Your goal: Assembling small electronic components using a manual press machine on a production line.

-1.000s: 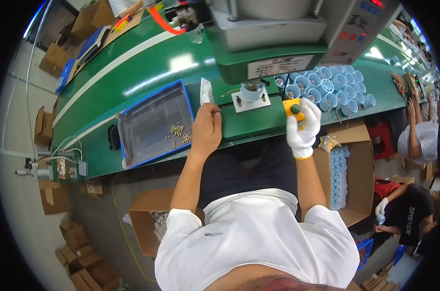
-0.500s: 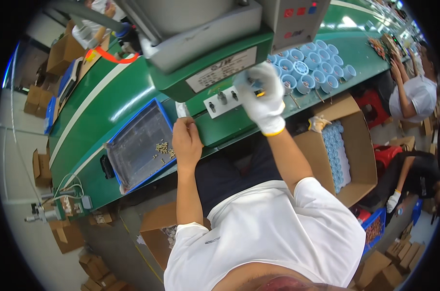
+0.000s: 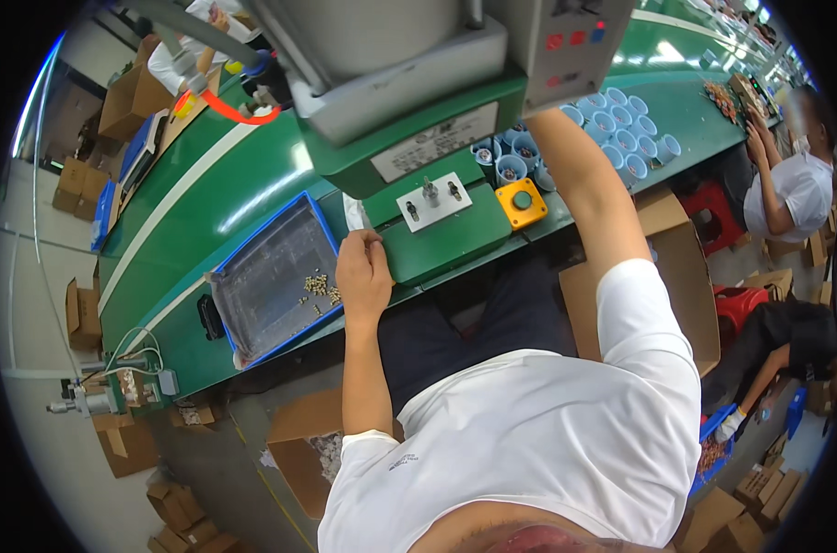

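The right hand is out of sight behind the grey control box (image 3: 573,57) — what it touches cannot be told — and the press (image 3: 409,88) is cut off by the upper edge. The left hand (image 3: 363,272) covers the near end of a white object (image 3: 355,213), and the brass-coloured pieces (image 3: 319,286) in the blue-rimmed tray (image 3: 269,290) are too small to identify.

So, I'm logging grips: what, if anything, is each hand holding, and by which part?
The left hand is at the lower end of a white strip; whether it grips is unclear. The right hand, hidden behind the machine, can't be judged.
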The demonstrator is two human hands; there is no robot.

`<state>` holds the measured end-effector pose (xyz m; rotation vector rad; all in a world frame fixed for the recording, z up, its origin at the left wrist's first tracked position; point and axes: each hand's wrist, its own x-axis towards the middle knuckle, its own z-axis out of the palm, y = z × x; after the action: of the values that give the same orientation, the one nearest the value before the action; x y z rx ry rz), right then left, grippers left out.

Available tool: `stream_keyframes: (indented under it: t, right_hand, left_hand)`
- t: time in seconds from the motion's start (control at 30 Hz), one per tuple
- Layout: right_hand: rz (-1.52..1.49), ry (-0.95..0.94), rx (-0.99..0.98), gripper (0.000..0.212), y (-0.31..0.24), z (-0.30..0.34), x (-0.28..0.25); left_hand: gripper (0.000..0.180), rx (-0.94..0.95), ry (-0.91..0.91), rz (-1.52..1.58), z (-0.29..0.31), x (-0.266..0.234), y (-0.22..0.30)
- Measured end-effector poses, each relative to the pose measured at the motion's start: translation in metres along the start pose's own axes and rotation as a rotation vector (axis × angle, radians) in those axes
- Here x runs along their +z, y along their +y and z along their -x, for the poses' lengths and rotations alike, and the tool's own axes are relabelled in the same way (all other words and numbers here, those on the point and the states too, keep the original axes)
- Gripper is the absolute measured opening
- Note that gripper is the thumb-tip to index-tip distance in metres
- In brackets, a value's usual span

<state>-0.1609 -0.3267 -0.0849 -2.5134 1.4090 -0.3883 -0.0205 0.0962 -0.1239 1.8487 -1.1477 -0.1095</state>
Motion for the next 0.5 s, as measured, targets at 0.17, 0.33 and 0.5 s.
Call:
stream_keyframes:
  t: [0.17, 0.33, 0.5]
  right_hand:
    - [-0.002, 0.021, 0.009, 0.028, 0.033, 0.021, -0.013]
    - [-0.009, 0.036, 0.025, 0.030, 0.042, 0.028, -0.016]
    - [-0.270, 0.355, -0.007, 0.032, 0.049, 0.077, -0.039]
  left_hand:
    - [0.010, -0.026, -0.010, 0.070, -0.001, 0.001, -0.004]
    - [0.011, -0.071, -0.037, 0.161, -0.004, -0.002, -0.005]
    - [0.011, -0.063, -0.010, 0.153, 0.002, -0.002, -0.007]
